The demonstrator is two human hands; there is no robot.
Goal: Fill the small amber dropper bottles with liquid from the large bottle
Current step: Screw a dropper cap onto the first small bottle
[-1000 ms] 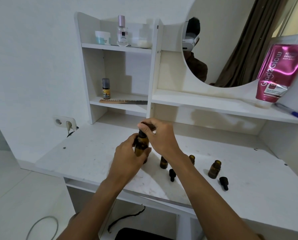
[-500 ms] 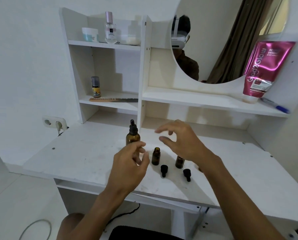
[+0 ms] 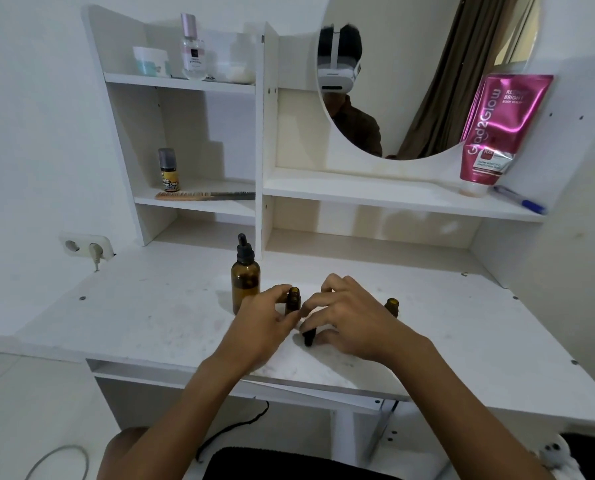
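The large amber bottle (image 3: 245,284) stands upright on the white desk (image 3: 157,317) with its black dropper cap on. Just right of it is a small amber bottle (image 3: 293,301) with no cap; my left hand (image 3: 263,325) holds it between forefinger and thumb. My right hand (image 3: 353,318) curls down over a black dropper cap (image 3: 308,337) lying on the desk, thumb and fingers touching it. A second uncapped small amber bottle (image 3: 392,305) stands behind my right hand, partly hidden. Any other small bottles or caps are covered by my hand.
Shelves rise at the back of the desk with a comb (image 3: 202,195), a small spray bottle (image 3: 168,169), jars and a perfume bottle (image 3: 193,50). A round mirror, a pink tube (image 3: 497,133) and a pen (image 3: 519,199) are at the right. A wall socket (image 3: 85,247) sits at left.
The large bottle, held in both hands a second ago, now stands alone. Both hands have dropped lower, the left onto the small bottle, the right onto the dropper cap.
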